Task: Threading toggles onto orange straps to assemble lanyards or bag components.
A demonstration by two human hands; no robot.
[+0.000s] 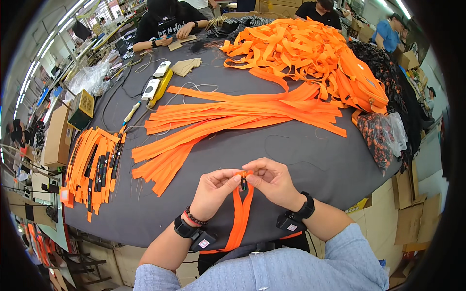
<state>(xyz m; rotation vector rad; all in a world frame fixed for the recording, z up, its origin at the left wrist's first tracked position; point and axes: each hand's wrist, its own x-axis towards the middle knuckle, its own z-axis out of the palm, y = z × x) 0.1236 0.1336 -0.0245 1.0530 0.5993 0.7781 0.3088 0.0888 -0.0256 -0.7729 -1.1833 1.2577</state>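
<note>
Orange zipper tape (241, 213) pinched at its top — left hand (213, 190) and right hand (273, 182) fingertip-to-fingertip, wrists bent inward.

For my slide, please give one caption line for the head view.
Both hands, left and right, pinch a slider on an orange zipper tape over a grey table.
</note>
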